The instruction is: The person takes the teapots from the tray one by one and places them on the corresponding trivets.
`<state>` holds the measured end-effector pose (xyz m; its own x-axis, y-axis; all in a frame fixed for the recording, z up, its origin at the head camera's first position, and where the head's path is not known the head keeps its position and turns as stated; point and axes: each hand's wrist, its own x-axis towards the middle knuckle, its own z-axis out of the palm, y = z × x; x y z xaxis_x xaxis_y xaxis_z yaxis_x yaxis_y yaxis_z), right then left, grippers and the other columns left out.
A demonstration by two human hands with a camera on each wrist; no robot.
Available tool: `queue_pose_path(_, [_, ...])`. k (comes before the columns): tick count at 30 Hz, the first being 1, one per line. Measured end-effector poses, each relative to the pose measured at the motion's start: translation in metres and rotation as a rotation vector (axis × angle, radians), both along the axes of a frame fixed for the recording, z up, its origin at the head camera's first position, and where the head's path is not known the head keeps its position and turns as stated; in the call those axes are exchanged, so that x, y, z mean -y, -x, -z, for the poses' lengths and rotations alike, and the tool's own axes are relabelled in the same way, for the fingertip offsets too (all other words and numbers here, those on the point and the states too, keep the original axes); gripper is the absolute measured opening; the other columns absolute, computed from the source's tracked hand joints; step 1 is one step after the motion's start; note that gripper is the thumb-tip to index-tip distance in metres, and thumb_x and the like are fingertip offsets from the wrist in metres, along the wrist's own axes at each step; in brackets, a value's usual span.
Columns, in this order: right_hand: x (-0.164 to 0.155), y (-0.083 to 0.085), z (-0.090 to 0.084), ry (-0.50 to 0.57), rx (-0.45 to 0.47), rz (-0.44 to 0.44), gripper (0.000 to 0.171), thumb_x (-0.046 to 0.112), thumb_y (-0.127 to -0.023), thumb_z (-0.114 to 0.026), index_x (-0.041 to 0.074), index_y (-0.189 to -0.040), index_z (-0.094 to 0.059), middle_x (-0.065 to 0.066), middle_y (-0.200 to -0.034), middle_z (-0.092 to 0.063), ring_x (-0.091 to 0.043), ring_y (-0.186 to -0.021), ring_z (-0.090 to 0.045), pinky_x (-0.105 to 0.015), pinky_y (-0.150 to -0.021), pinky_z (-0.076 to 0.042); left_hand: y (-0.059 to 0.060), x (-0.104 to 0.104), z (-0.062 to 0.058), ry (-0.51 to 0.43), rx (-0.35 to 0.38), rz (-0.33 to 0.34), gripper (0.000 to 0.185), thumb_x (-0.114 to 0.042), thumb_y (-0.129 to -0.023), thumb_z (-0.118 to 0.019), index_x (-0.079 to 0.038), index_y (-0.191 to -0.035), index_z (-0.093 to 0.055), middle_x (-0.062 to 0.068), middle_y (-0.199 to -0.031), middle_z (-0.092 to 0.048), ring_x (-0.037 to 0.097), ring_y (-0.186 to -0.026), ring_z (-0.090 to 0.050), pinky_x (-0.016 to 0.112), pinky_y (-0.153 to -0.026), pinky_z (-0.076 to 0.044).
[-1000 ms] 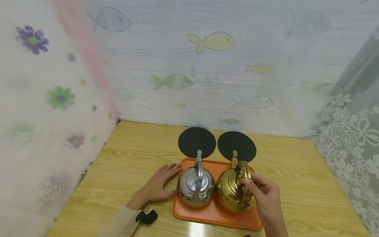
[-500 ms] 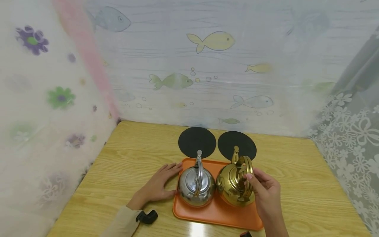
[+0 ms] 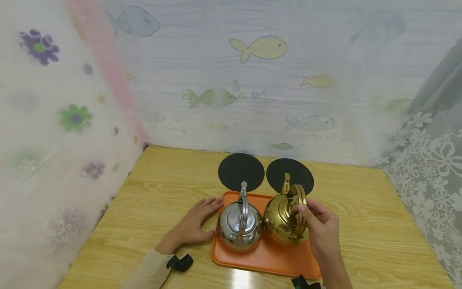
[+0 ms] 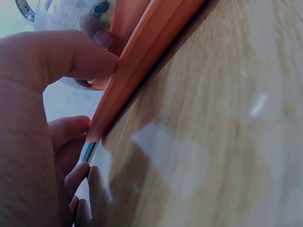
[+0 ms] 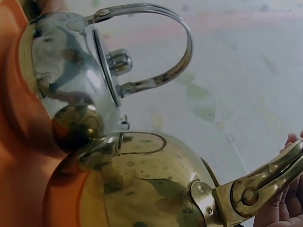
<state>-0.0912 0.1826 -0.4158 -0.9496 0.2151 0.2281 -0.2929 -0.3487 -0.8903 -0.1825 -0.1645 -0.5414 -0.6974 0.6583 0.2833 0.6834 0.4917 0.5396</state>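
A gold kettle (image 3: 279, 218) and a silver kettle (image 3: 231, 218) stand side by side at an orange tray (image 3: 249, 261), spouts pointing away. My right hand (image 3: 325, 228) grips the gold kettle's raised handle between thumb and fingers. Whether that kettle's base touches the tray is hidden. On the tray's left side rests my left hand (image 3: 193, 224), fingers extended, beside the silver kettle. Its thumb (image 4: 80, 56) presses the tray rim in the left wrist view. The right wrist view has the gold kettle's body close up, with the silver kettle's arched handle (image 5: 189, 42) behind it.
Two flat black discs, the left one (image 3: 241, 172) and the right one (image 3: 291, 170), lie beyond the tray on the wooden table (image 3: 166, 176). A patterned curtain (image 3: 202, 72) hangs along the table's back. Black camera mounts (image 3: 180, 263) sit at the wrists.
The gold kettle has shifted slightly away from me toward the right disc, my right hand moving with it. My left hand and the silver kettle have stayed put.
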Motion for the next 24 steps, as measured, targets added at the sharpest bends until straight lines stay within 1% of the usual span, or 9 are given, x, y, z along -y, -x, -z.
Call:
queue_pose_path(5, [0.0,0.003,-0.002,-0.044,0.018,0.022,0.032,-0.015,-0.096,-0.054,0.005,-0.103,-0.077,-0.002,-0.087,-0.075,-0.009,-0.081,-0.072,-0.019,-0.07,-0.059,0.001,0.001,0.002,0.013,0.011,0.004,0.081,-0.048,-0.086,-0.065,-0.013,-0.156,-0.043,0.0,-0.164,-0.036,0.032,-0.152,-0.032,0.06,-0.123,-0.02])
queue_pose_path(9, [-0.001,0.006,-0.001,-0.033,0.0,0.0,0.033,-0.016,-0.096,-0.053,0.005,-0.103,-0.077,-0.003,-0.087,-0.076,-0.011,-0.082,-0.072,-0.019,-0.07,-0.059,0.001,0.002,0.002,0.008,0.022,0.009,0.081,-0.049,-0.087,-0.064,-0.013,-0.156,-0.043,0.0,-0.164,-0.036,0.034,-0.152,-0.031,0.061,-0.123,-0.02])
queue_pose_path(12, [-0.001,0.009,-0.002,-0.041,-0.004,-0.014,0.032,-0.015,-0.097,-0.053,0.005,-0.104,-0.077,-0.002,-0.087,-0.076,-0.011,-0.082,-0.072,-0.02,-0.072,-0.059,0.001,0.002,0.002,0.0,0.007,0.01,0.081,-0.049,-0.087,-0.064,-0.012,-0.156,-0.043,0.002,-0.164,-0.037,0.036,-0.151,-0.033,0.062,-0.122,-0.021])
queue_pose_path(17, [0.0,0.015,-0.005,-0.056,0.01,-0.006,0.03,-0.013,-0.097,-0.054,0.005,-0.104,-0.077,-0.002,-0.086,-0.076,-0.01,-0.081,-0.072,-0.019,-0.073,-0.06,0.002,0.002,0.001,-0.01,-0.017,0.007,0.081,-0.048,-0.085,-0.066,-0.01,-0.155,-0.045,0.004,-0.163,-0.039,0.037,-0.15,-0.035,0.063,-0.121,-0.022])
queue_pose_path(24, [-0.001,0.021,-0.007,-0.055,0.022,0.025,0.03,-0.013,-0.096,-0.055,0.006,-0.102,-0.078,-0.003,-0.085,-0.076,-0.012,-0.08,-0.072,-0.019,-0.071,-0.06,0.001,0.002,0.0,-0.004,-0.033,0.007,0.08,-0.045,-0.085,-0.067,-0.009,-0.153,-0.047,0.006,-0.162,-0.041,0.038,-0.148,-0.037,0.063,-0.12,-0.024])
